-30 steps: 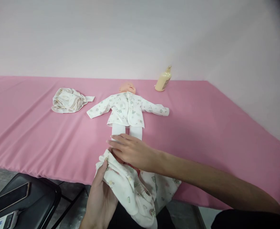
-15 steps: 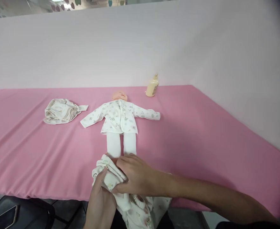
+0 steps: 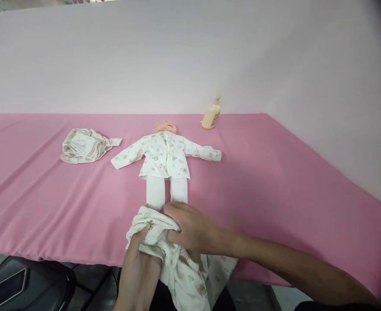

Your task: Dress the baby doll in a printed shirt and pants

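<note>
A baby doll lies on its back on the pink-covered table, wearing a white printed jacket and white leggings. At the doll's feet, a pair of printed baby pants is bunched up and hangs over the near table edge. My left hand grips the bunched fabric from the left, thumb on top. From the right, my right hand pinches the upper edge of the same fabric near the leggings' lower ends. The doll's feet are hidden by the cloth and my hands.
A pump bottle of pale yellow liquid stands at the back, right of the doll. A crumpled white cloth garment lies to the left. Below the pink sheet, a black chair carries a phone. White walls border the table.
My right hand has pulled the edge of the pants slightly right and up, so the bunched fabric is spread wider between my hands. The view has tilted down a little.
</note>
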Action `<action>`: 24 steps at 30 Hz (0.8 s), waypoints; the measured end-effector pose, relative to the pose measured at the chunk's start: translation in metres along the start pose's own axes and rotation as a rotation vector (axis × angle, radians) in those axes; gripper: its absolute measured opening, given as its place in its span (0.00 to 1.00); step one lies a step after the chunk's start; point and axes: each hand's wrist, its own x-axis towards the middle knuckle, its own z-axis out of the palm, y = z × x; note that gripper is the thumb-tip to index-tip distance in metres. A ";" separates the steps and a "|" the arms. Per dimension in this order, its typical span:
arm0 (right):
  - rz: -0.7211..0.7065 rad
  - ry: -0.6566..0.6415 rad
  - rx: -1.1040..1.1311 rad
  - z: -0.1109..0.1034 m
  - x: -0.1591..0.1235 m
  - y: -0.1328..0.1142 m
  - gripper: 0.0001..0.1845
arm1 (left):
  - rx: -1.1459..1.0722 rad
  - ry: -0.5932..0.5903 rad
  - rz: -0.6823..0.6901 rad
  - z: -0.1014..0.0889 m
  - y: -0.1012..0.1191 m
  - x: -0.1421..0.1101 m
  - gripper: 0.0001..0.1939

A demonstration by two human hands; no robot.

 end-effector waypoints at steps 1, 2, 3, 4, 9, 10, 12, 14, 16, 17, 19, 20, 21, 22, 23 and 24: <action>0.007 0.033 -0.060 0.001 0.001 0.001 0.05 | 0.001 -0.011 -0.002 0.000 -0.001 0.001 0.24; 0.019 0.063 -0.114 0.002 0.002 0.001 0.05 | 0.005 -0.020 -0.003 0.000 -0.001 0.001 0.24; 0.038 0.084 -0.160 0.003 0.004 0.002 0.05 | 0.011 -0.027 -0.003 0.000 -0.001 0.001 0.24; 0.059 0.098 -0.197 0.003 0.006 0.002 0.05 | 0.016 -0.033 0.000 0.000 -0.001 0.001 0.24; 0.083 0.179 -0.337 0.003 0.017 0.004 0.04 | 0.052 -0.024 0.018 0.003 -0.001 -0.002 0.27; 0.082 0.189 -0.351 0.002 0.019 0.004 0.04 | 0.065 -0.017 0.027 0.003 -0.001 -0.003 0.28; 0.093 0.188 -0.366 0.000 0.023 0.004 0.04 | 0.076 -0.011 0.042 0.002 -0.001 -0.005 0.30; 0.116 0.186 -0.381 -0.004 0.027 0.003 0.05 | 0.071 -0.023 0.057 0.001 -0.002 -0.005 0.30; 0.143 0.193 -0.383 -0.008 0.029 0.002 0.07 | 0.070 -0.042 0.083 -0.001 -0.003 -0.005 0.30; 0.153 0.197 -0.371 -0.009 0.031 0.002 0.09 | 0.078 -0.051 0.098 -0.002 -0.004 -0.005 0.30; 0.163 0.197 -0.318 -0.011 0.033 0.004 0.09 | 0.107 -0.060 0.120 -0.003 -0.006 -0.004 0.30; 0.161 0.198 -0.288 -0.012 0.034 0.006 0.09 | 0.120 -0.062 0.128 -0.004 -0.007 -0.004 0.30; 0.153 0.200 -0.261 -0.012 0.036 0.008 0.09 | 0.130 -0.064 0.136 -0.005 -0.007 -0.004 0.30; 0.140 0.204 -0.237 -0.013 0.037 0.011 0.08 | 0.137 -0.065 0.144 -0.006 -0.008 -0.003 0.29; 0.126 0.209 -0.215 -0.013 0.039 0.013 0.07 | 0.143 -0.065 0.150 -0.007 -0.009 -0.003 0.29; 0.112 0.216 -0.195 -0.013 0.040 0.016 0.07 | 0.149 -0.062 0.153 -0.008 -0.010 -0.002 0.29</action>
